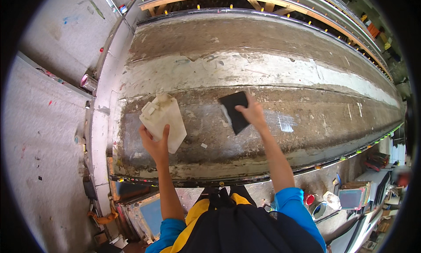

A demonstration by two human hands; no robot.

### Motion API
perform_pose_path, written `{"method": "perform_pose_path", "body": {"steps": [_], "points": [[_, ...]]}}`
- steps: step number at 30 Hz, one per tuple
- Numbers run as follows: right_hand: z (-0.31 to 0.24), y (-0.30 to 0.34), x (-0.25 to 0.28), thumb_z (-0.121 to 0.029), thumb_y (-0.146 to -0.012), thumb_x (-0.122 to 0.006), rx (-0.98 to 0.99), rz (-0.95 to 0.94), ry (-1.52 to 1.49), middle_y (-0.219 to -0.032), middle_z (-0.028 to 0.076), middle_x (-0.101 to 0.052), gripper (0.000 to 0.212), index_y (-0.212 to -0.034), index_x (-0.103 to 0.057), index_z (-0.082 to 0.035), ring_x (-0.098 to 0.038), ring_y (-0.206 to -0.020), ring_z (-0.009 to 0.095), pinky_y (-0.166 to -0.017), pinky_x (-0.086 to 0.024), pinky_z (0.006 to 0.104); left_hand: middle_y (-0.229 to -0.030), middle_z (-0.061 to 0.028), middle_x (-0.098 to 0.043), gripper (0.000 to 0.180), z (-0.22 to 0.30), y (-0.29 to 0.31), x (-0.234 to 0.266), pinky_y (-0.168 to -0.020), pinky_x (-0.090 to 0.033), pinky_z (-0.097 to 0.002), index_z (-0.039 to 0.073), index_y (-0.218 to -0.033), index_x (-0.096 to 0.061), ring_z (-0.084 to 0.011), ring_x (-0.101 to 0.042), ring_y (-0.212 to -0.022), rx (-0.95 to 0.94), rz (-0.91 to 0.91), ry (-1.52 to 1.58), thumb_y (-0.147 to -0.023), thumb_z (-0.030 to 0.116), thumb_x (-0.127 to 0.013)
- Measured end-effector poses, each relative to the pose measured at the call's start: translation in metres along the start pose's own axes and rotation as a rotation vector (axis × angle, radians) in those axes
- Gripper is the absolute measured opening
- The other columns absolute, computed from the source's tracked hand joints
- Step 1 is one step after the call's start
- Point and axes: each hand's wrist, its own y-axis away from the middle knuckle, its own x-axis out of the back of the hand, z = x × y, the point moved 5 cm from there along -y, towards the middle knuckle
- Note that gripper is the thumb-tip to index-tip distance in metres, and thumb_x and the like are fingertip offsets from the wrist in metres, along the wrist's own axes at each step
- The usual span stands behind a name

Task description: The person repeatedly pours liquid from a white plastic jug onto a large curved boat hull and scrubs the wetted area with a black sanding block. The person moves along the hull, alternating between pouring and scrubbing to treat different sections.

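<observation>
At the worker's (pixel 237 229) eleven o'clock, the left hand (pixel 154 145), half curled, grips a grubby whitish plastic jug (pixel 169 121), some fingertips hidden, the contents beyond my seeing. Toward one, the right hand (pixel 253 112) clasps a flat black pad (pixel 234 107), pale-edged, thumb on top. A red pot (pixel 309 199) sits at three, its inside unclear.

Blue sleeves (pixel 291 204) (short), yellow side panels (pixel 197 211), black torso front (pixel 243 229).
</observation>
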Motion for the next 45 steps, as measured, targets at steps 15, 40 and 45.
{"method": "perform_pose_path", "body": {"steps": [15,40,45], "points": [[0.143,-0.017,0.126,-0.020,-0.067,-0.070,-0.319,0.251,0.084,-0.095,0.018,-0.063,0.065,-0.125,-0.044,-0.006,-0.063,-0.082,0.026,-0.071,-0.050,0.0327,-0.101,-0.0133,-0.054,0.055,-0.003,0.002,-0.008,-0.081,-0.042,-0.0301,-0.001,-0.110,-0.041,-0.0195,-0.054,-0.093,-0.006,-0.002,-0.012,-0.069,0.011,-0.075],[0.037,-0.050,-0.024,-0.027,-0.062,-0.070,-0.013,-0.047,-0.020,-0.095,0.018,-0.062,0.057,-0.112,-0.053,-0.006,-0.059,-0.089,0.032,-0.079,-0.046,0.0369,-0.103,-0.0138,-0.053,0.058,-0.002,0.040,-0.051,-0.082,-0.041,-0.0297,-0.001,-0.110,-0.040,-0.0193,-0.052,-0.095,0.029,0.007,0.056,-0.067,0.014,-0.077],[0.091,-0.035,0.059,-0.026,-0.063,-0.072,-0.212,0.089,-0.018,-0.095,0.018,-0.062,0.061,-0.117,-0.051,-0.006,-0.062,-0.086,0.027,-0.075,-0.049,0.0349,-0.104,-0.0143,-0.052,0.059,-0.006,0.048,-0.057,-0.084,-0.040,-0.0296,-0.001,-0.111,-0.040,-0.0194,-0.051,-0.096,0.018,0.010,0.053,-0.067,0.013,-0.076]]}}
